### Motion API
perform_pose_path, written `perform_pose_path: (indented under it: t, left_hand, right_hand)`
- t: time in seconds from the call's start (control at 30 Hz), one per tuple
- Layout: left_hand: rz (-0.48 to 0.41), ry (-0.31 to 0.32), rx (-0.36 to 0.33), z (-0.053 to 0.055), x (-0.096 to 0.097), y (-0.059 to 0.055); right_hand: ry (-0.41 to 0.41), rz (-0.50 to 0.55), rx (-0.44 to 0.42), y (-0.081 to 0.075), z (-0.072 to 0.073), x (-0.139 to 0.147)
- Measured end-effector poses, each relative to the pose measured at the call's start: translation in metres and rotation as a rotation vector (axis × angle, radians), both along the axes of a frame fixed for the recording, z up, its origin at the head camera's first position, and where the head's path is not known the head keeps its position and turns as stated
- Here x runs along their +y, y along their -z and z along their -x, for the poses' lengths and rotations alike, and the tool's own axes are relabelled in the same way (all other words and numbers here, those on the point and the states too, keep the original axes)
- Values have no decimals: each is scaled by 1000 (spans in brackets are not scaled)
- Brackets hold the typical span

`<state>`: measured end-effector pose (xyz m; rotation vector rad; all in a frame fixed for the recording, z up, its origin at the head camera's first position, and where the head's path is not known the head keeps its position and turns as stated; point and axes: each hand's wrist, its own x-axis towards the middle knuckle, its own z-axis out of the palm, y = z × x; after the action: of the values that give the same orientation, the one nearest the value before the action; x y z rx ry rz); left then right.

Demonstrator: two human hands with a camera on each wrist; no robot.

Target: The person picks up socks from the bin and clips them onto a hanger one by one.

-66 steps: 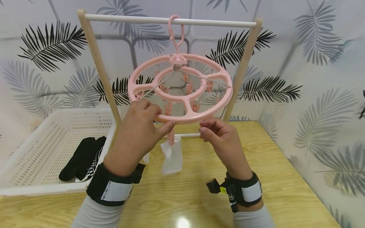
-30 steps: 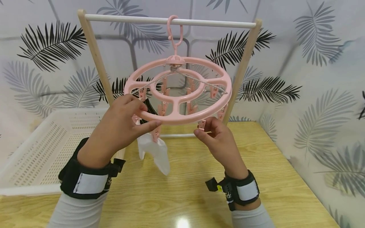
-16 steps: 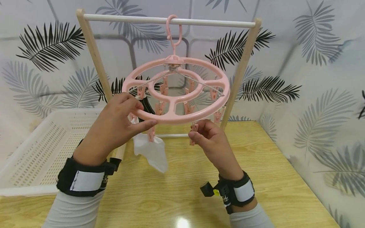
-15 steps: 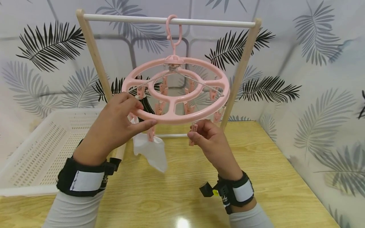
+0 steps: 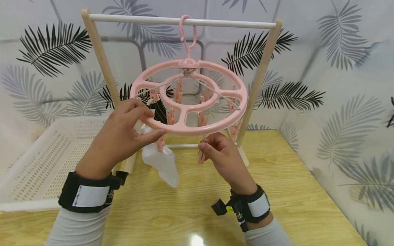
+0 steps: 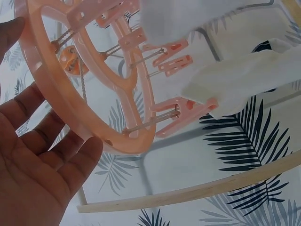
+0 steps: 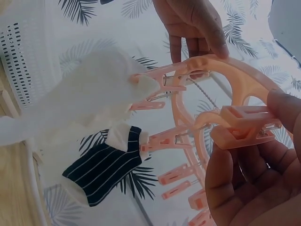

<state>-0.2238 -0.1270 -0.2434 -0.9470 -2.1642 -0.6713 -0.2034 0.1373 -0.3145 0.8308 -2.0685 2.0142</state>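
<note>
A pink round clip hanger (image 5: 200, 130) hangs by its hook from a white bar. My left hand (image 5: 118, 135) grips its near-left rim, thumb along the front edge and fingers over the top. Below the rim's front, my right hand (image 5: 223, 155) pinches a pink clothespin (image 5: 201, 157) between thumb and fingers; in the right wrist view its jaws hold no cloth. A white sock (image 5: 161, 165) hangs from another clothespin at the left. Deeper in, the right wrist view shows a dark striped sock (image 7: 106, 165) clipped up. Several other pink clothespins dangle bare under the rings.
The rack's white bar (image 5: 135, 18) runs between two wooden posts, the right post (image 5: 261, 78) close behind the hanger. A white perforated basket (image 5: 30, 201) stands on the wooden table (image 5: 295, 191) at the left, partly behind my left arm. A leaf-patterned cloth covers the wall.
My left hand has shifted left with the rim, turning the hanger and swinging the white sock left. The right hand has taken hold of a clothespin and moved left and slightly down with it.
</note>
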Motion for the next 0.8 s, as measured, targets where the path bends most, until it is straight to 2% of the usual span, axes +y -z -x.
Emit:
perform_pose_path:
  t: [0.23,0.4,0.6,0.7,0.8]
  left_hand:
    - [-18,12,32,-1,-1,0]
    - [-29,12,19,-1,0,4]
    - [-54,17,41,1,-2,10]
    - [-100,16,61,2,-3,12]
    - [-195,-2,71,4,-5,14]
  right_hand:
    - [-23,-3,-2,-1,0,0]
    - [-34,2,-13,-1,0,-1]
    - [-30,-28,-43,1,1,0]
    - [-26,-32,-55,1,1,0]
    - [-19,-38,-57,1,2,0]
